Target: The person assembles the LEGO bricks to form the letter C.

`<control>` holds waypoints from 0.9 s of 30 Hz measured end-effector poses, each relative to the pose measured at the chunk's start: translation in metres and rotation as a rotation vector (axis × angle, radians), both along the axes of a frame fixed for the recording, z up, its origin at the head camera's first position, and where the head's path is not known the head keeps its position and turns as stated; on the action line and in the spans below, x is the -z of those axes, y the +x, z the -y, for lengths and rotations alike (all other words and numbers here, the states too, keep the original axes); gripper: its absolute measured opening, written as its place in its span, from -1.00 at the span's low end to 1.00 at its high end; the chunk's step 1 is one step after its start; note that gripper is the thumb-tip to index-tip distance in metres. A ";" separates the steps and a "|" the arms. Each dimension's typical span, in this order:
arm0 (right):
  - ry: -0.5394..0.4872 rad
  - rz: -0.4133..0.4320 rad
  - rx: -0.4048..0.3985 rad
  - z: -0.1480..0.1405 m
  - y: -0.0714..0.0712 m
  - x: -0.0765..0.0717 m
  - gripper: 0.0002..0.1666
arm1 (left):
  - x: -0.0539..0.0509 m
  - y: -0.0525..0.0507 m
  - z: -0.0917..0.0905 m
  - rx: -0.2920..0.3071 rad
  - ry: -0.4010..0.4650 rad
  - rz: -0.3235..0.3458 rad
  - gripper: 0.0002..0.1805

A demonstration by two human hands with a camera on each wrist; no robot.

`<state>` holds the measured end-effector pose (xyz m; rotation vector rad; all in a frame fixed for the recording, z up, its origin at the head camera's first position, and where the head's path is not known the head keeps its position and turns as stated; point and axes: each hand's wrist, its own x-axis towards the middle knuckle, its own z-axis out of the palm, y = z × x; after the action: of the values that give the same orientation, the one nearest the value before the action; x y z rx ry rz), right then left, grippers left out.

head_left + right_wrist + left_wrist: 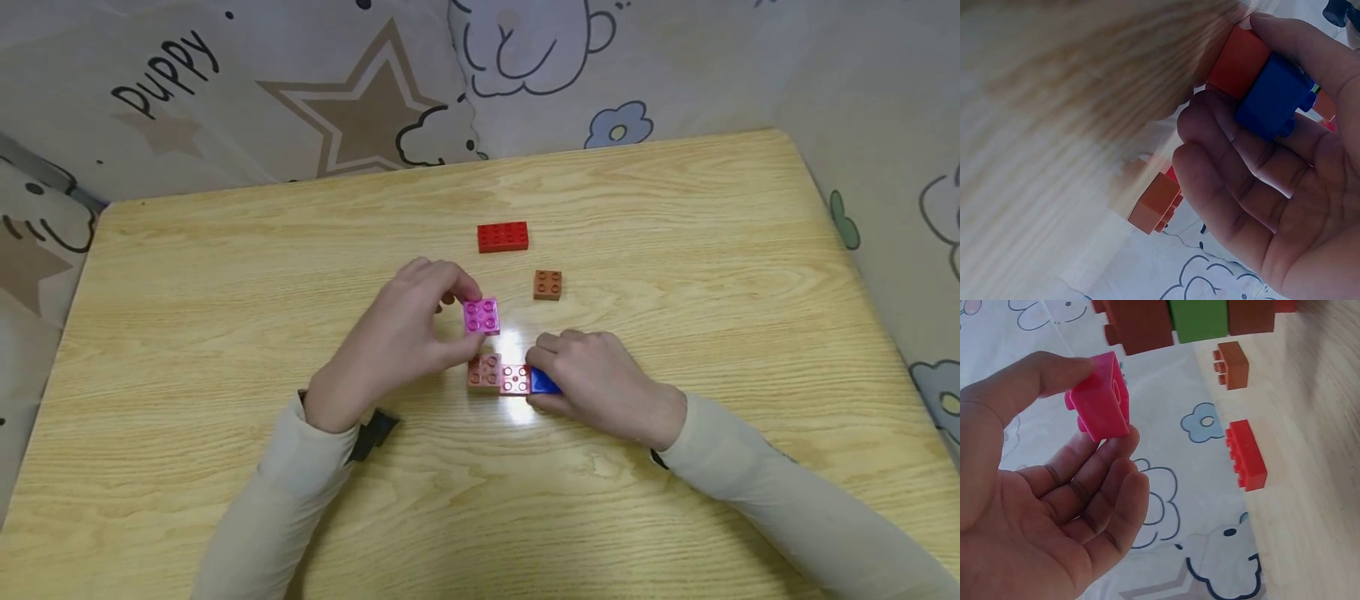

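My left hand (401,325) pinches a pink 2x2 toy brick (481,317) between thumb and fingertips; in the left wrist view the pink brick (1100,400) hangs clear of the table, underside facing right. Just below it in the head view stands a stack topped by a brown brick (484,369), with a green brick (1199,319) lower in it. A light red brick (515,379) adjoins the stack. My right hand (600,379) grips a blue brick (543,382). In the right wrist view, that blue brick (1274,97) sits against an orange-red brick (1238,61), thumb and fingers around both.
A red 2x4 brick (503,237) lies toward the back of the wooden table (225,275). Nearer the hands is an orange-brown 2x2 brick (547,285). Behind the table's far edge rises a patterned wall covering (540,117).
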<state>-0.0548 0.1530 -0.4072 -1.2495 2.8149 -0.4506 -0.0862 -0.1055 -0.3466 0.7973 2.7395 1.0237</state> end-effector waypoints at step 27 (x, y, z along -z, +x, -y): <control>-0.004 0.015 0.007 0.001 0.000 -0.001 -0.61 | -0.001 0.027 0.005 0.124 0.000 0.004 -0.61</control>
<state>-0.0550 0.1523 -0.4065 -1.2318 2.8086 -0.4647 -0.0592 -0.1108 -0.3459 0.9502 2.6490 0.9996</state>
